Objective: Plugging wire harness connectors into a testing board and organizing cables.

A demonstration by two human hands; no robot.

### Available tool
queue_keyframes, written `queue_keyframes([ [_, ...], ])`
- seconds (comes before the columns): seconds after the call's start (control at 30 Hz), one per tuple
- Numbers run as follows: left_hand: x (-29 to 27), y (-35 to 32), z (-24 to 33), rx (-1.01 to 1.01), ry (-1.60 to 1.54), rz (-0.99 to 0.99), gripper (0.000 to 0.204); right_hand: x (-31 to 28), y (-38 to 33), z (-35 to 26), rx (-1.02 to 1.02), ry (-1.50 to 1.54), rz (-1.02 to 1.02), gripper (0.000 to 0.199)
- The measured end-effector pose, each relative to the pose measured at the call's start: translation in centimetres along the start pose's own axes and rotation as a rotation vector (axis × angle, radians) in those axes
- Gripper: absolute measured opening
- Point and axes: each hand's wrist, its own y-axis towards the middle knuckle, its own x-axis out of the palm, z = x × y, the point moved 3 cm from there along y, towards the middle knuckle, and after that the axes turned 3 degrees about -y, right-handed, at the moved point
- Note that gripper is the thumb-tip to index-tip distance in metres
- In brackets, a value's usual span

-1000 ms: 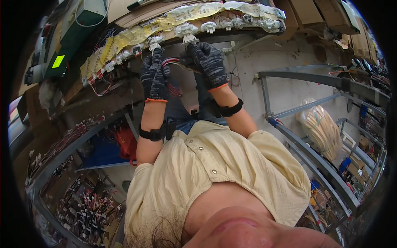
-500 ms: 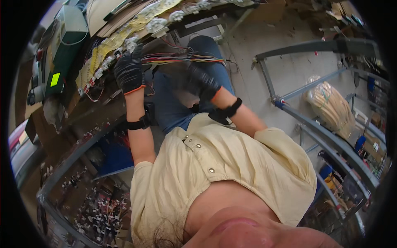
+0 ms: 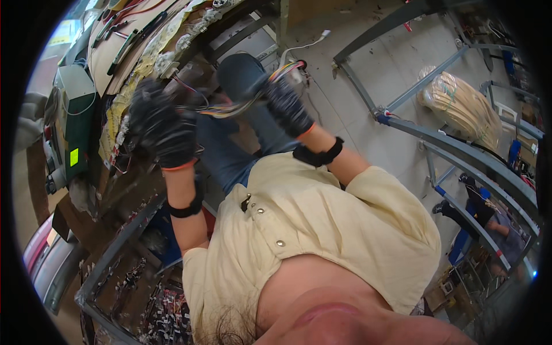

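A bundle of multicoloured wires (image 3: 227, 110) stretches across above my lap, between my two black-gloved hands. My right hand (image 3: 287, 108) is closed around its right part, and the loose ends stick out beyond the fingers. Close to the bench edge, my left hand (image 3: 164, 125) is at the bundle's left end, next to a row of white connectors (image 3: 168, 70). Motion smears its fingers, so I cannot make out their grip. Beyond my right hand, a white cable (image 3: 299, 47) ends in a small white plug.
Hand tools (image 3: 137, 43) lie on the bench at the upper left, above yellowish strips along its edge. A green device (image 3: 77, 123) with a lit display stands further left. Metal frames (image 3: 425, 132) and a plastic-wrapped bundle (image 3: 460, 106) are on the right. Another person (image 3: 489, 215) is at the far right.
My right hand has moved slightly up with the wires, whose right end now bends upward. My left hand has come down and left. The view has shifted, showing more bench tools.
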Motion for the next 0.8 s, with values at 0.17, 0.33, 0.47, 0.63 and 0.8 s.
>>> queue_keyframes([
  [0.17, 6.4, -2.5, 5.8, -0.248, -0.663, -1.132, 0.038, 9.9, -5.3, -0.8, -0.095, 0.059, -0.146, 0.026],
  [0.33, 11.4, -7.7, 5.0, -0.542, -1.342, -0.979, 0.031, 11.2, -7.8, 2.5, 0.386, 0.837, -0.423, 0.016],
  [0.47, 10.5, -9.4, 4.4, -0.383, -0.7, -0.619, 0.045, -0.4, -6.4, 4.5, 0.272, 0.032, -0.364, 0.025],
  [0.63, 11.5, -10.1, 4.6, -0.472, -0.692, -0.499, 0.043, -2.3, -2.8, 15.7, 0.228, -0.558, -0.273, 0.029],
  [0.8, 11.1, -9.6, 4.6, -0.586, -1.17, -0.304, 0.037, 0.3, -1.5, 17.9, 0.568, -0.07, -0.563, 0.034],
])
